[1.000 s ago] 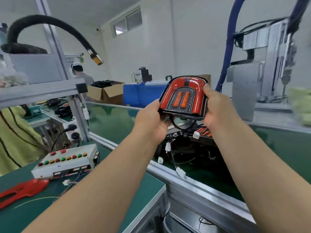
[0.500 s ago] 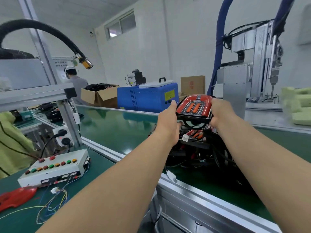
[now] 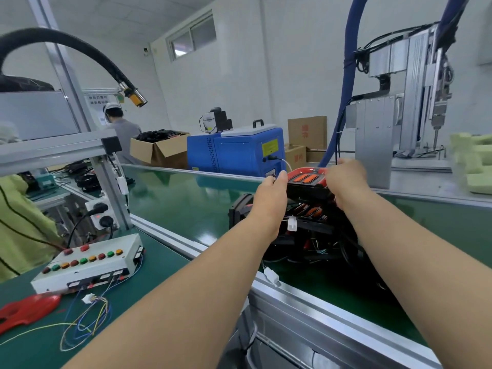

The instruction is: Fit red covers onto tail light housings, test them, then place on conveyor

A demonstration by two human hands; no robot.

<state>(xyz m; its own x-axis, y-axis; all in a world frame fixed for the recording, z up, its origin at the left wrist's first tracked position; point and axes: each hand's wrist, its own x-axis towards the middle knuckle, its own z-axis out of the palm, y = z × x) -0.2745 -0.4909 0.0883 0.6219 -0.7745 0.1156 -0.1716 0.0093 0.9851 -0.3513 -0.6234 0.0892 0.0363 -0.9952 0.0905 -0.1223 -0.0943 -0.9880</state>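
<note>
The green conveyor (image 3: 186,203) runs across my view beyond an aluminium rail, and I have both arms stretched out over it from the worktop (image 3: 165,265). Behind the belt stands a blue machine (image 3: 234,155) with a yellow label too small for me to read, and beside it a cardboard box (image 3: 307,131) printed with red characters I cannot make out. On the belt lies a dark pile of tail lights (image 3: 306,235), loosely stacked with wires tangled. I judge I am adding to it, which is why I hold my piece low and nearly flat above the heap. The button box (image 3: 87,265), with red, green and amber buttons, sits on the worktop at my left with loose wires (image 3: 85,323) trailing from it, presumably kept in reach for testing. The tail light (image 3: 306,180), red cover fitted and facing up, is gripped by its edges, which leaves the lens untouched: my left hand (image 3: 271,194) clasps its left side and my right hand (image 3: 346,179) its right. A spare red cover (image 3: 26,311) lies at the worktop's left edge. A white connector (image 3: 292,224) hangs just under the light; whose lead it is I cannot tell.
</note>
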